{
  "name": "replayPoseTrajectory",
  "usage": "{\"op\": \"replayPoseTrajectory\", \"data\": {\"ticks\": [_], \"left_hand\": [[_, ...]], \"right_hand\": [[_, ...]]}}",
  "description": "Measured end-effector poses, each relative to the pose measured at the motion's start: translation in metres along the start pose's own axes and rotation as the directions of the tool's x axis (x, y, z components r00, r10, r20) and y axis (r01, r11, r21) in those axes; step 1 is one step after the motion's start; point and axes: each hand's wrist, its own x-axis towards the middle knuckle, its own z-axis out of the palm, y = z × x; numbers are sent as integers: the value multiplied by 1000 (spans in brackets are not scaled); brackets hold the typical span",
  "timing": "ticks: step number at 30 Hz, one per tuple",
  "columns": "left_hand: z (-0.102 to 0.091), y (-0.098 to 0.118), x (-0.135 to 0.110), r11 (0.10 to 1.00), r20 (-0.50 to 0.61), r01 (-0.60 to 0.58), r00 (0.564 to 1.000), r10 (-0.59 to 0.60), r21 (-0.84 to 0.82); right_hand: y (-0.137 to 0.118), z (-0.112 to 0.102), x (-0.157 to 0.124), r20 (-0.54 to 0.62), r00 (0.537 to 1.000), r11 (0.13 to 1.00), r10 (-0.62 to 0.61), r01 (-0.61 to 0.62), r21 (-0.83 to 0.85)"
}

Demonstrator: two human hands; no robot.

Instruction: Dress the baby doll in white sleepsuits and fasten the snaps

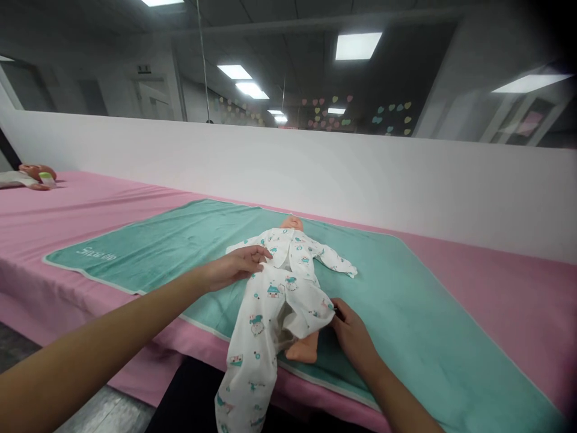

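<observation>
A baby doll (292, 224) lies on its back on a teal towel (135, 252), with its bare foot (303, 349) showing below a white printed sleepsuit (274, 300). The suit is open down the front, and one empty leg hangs over the table's front edge. My left hand (237, 267) grips the suit's front edge at the doll's middle. Lower down, my right hand (351, 331) pinches the suit's edge beside the doll's leg. The doll's other leg is hidden under the cloth.
A pink sheet (90, 210) covers the table, and a white wall panel (288, 162) runs along its far side. At the far left lie a second doll-like figure and a cloth (27, 177). Dark trousers (193, 403) show below the front edge.
</observation>
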Motion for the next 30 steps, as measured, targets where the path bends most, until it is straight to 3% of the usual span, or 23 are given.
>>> {"op": "replayPoseTrajectory", "data": {"ticks": [3, 5, 7, 9, 12, 15, 17, 21, 23, 26, 30], "left_hand": [[5, -11, -6, 998, 46, -1, 999, 4, -63], [8, -18, -4, 995, -15, -79, 997, 79, -65], [10, -24, 4, 988, -86, -144, 987, 139, -54], [12, -29, 17, 983, -143, -170, 977, 159, -70], [18, -39, 42, 972, -216, -194, 963, 163, -129], [20, -53, 60, 950, -259, -237, 949, 181, -205], [18, -62, 65, 930, -269, -237, 950, 161, -280], [7, -68, 62, 922, -191, -130, 980, 63, -364], [3, -64, 60, 944, -84, -32, 996, 4, -329], [3, -54, 60, 986, 78, 61, 996, -49, -156], [8, -46, 59, 991, 203, 100, 972, -117, 93]], "right_hand": [[4, -3, 7, -109, 994, 1000, 5, -2, 29], [-6, -3, 11, -187, 982, 999, -38, 43, 25], [-28, 3, 16, -174, 981, 995, -87, 93, 25], [-55, 14, 25, -78, 988, 990, -136, 139, 32], [-85, 35, 50, 31, 976, 969, -218, 220, -109], [-93, 51, 82, 242, 967, 970, -75, 127, -206], [-90, 57, 100, 368, 930, 978, 15, 63, -198], [-78, 60, 112, 467, 883, 992, 45, -96, 86], [-73, 58, 110, 451, 892, 925, 21, -189, 331], [-67, 53, 107, 410, 912, 772, -5, -257, 581], [-63, 50, 105, 340, 941, 677, -6, -246, 694]]}}
